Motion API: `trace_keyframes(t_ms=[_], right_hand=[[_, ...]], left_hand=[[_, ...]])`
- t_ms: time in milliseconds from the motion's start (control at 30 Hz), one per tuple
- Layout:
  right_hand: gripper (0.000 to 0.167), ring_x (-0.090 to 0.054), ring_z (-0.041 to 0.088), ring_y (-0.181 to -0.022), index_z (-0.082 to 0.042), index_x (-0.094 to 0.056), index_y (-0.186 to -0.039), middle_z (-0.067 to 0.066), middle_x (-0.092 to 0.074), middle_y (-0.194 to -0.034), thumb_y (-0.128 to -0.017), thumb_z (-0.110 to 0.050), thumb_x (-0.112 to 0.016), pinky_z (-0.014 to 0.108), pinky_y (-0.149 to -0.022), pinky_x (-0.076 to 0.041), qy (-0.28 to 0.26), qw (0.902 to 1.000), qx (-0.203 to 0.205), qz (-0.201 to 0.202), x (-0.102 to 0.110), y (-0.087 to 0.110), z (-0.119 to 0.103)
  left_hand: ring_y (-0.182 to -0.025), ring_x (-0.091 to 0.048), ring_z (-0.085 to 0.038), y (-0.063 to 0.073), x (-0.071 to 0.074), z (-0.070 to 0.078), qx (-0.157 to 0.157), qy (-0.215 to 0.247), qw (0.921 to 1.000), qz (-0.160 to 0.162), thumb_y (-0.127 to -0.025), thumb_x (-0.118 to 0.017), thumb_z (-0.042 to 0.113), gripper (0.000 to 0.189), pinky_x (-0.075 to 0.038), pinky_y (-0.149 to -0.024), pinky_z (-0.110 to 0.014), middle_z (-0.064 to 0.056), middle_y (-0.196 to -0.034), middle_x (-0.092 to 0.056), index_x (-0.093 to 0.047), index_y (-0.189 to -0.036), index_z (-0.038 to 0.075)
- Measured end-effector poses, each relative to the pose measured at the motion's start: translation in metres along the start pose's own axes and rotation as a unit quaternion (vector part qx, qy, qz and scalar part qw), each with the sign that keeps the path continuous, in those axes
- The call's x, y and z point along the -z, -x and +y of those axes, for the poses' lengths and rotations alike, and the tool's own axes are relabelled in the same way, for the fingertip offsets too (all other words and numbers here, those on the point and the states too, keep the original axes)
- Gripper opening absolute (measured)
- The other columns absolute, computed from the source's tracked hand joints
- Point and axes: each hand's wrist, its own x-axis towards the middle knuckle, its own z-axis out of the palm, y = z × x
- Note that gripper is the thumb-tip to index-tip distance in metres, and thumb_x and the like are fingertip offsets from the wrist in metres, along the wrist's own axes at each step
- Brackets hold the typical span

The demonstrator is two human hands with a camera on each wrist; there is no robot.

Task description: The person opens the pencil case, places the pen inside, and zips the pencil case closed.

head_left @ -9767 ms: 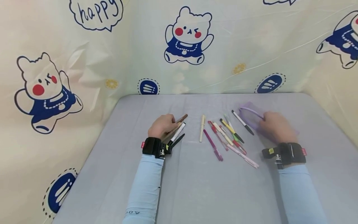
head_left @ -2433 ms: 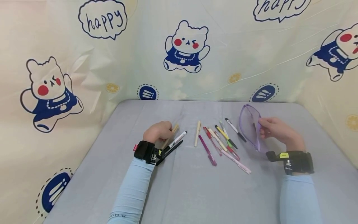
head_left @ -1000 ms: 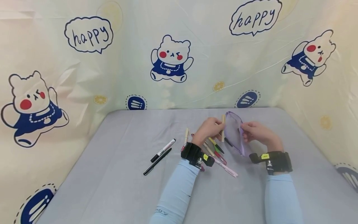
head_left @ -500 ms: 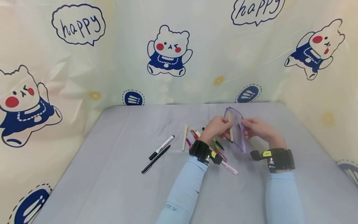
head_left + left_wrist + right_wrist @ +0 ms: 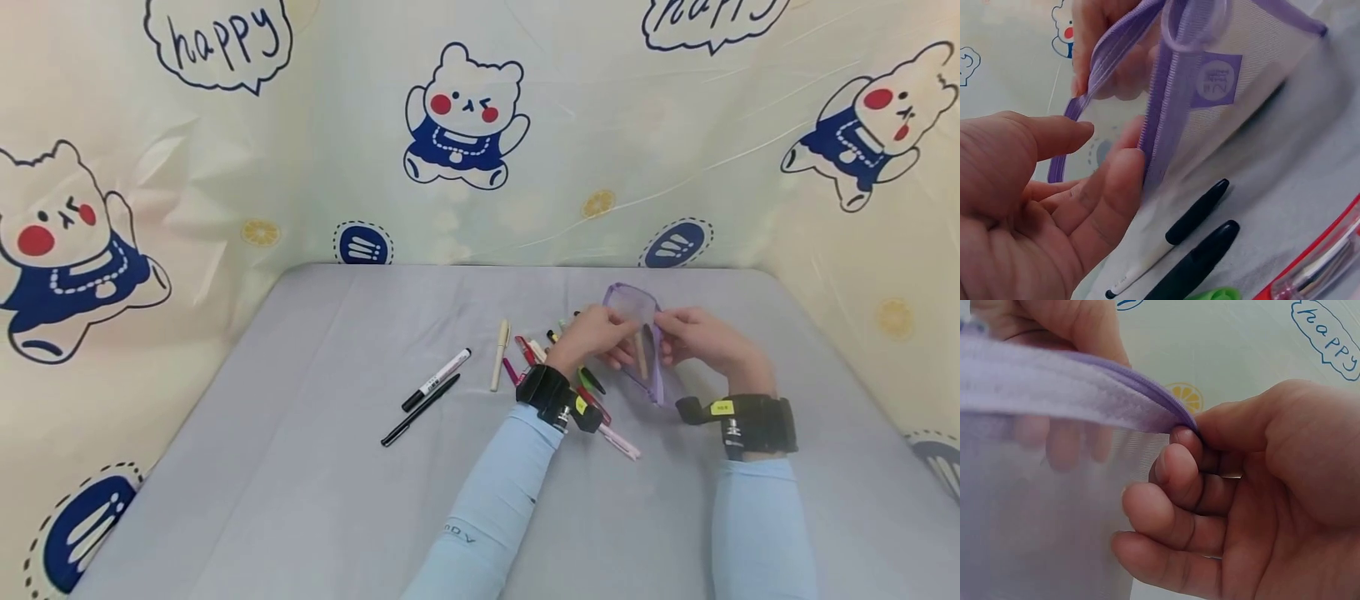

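Observation:
A purple mesh zip pouch (image 5: pixel 630 302) stands tilted above the table, its mouth held apart. My right hand (image 5: pixel 708 343) pinches the pouch's zipper edge between thumb and fingertips, plain in the right wrist view, where the mesh (image 5: pixel 1035 519) hangs below. My left hand (image 5: pixel 592 337) is at the mouth; in the left wrist view its thumb and fingers are parted, holding no pen, with fingertips by the zipper (image 5: pixel 1160 119). Through the mesh show a beige pen (image 5: pixel 642 357) and a dark shape. Below my left hand lie a black-capped pen (image 5: pixel 1197 212) and a red pen (image 5: pixel 1316 250).
Left of the hands lie a white marker (image 5: pixel 438 379) with a black cap and a black pen (image 5: pixel 420 411). A beige pen (image 5: pixel 500 357) lies nearer. Several coloured pens, including a pink one (image 5: pixel 621 443), are partly hidden under my left arm. A printed curtain (image 5: pixel 555 208) stands behind the table.
My left hand brought a beige pen from the left side to the pouch and let it go inside. The right hand lifted the pouch's edge and still holds it.

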Motion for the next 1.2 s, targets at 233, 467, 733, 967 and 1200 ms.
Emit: trace_keyframes(t_ms=[233,467,733,967,1200], right_hand=[[0.039,-0.061,0.019,-0.071,0.005,-0.052,-0.098,0.005,-0.056,-0.075,-0.106,-0.032,-0.04,0.034,-0.073,-0.054,0.0,1.0,-0.009,0.001,0.002,0.003,-0.002],[0.035,-0.06,0.018,-0.069,0.002,-0.051,-0.094,0.004,-0.055,-0.073,-0.107,-0.028,-0.039,0.033,-0.071,-0.054,-0.01,0.9999,-0.004,0.008,0.006,0.008,0.001],[0.041,-0.061,0.018,-0.071,0.008,-0.052,-0.102,0.005,-0.056,-0.076,-0.106,-0.032,-0.041,0.032,-0.073,-0.055,-0.011,0.9999,-0.009,0.004,0.005,0.006,-0.002],[0.037,-0.059,0.016,-0.066,0.009,-0.052,-0.098,0.004,-0.056,-0.072,-0.107,-0.023,-0.038,0.033,-0.071,-0.055,-0.03,0.9995,-0.005,-0.002,0.005,0.007,0.001],[0.037,-0.058,0.018,-0.066,0.007,-0.052,-0.096,0.006,-0.055,-0.073,-0.106,-0.026,-0.039,0.033,-0.07,-0.054,-0.02,0.9998,0.005,-0.005,0.006,0.007,-0.001]], left_hand=[[-0.066,-0.071,-0.015,-0.003,-0.005,0.003,0.015,-0.033,0.9994,0.001,-0.1,-0.056,0.034,0.034,-0.058,-0.065,-0.029,-0.002,-0.077,-0.071,-0.063,-0.12,0.007],[-0.073,-0.069,-0.013,0.006,-0.001,0.017,-0.058,-0.069,0.9958,-0.009,-0.101,-0.052,0.033,0.029,-0.056,-0.065,-0.027,-0.002,-0.089,-0.072,-0.064,-0.119,0.014],[-0.079,-0.068,-0.009,0.038,0.029,0.035,-0.138,-0.141,0.9796,-0.034,-0.102,-0.049,0.04,0.03,-0.055,-0.071,-0.026,0.0,-0.099,-0.07,-0.061,-0.121,0.02],[-0.082,-0.066,-0.008,0.058,0.053,0.026,-0.131,-0.234,0.9633,-0.015,-0.102,-0.049,0.037,0.027,-0.053,-0.074,-0.025,0.004,-0.101,-0.066,-0.06,-0.118,0.018],[-0.087,-0.062,-0.013,0.086,0.078,0.026,-0.129,-0.322,0.9381,-0.006,-0.101,-0.049,0.034,0.029,-0.054,-0.071,-0.024,-0.001,-0.108,-0.067,-0.059,-0.123,0.017]])
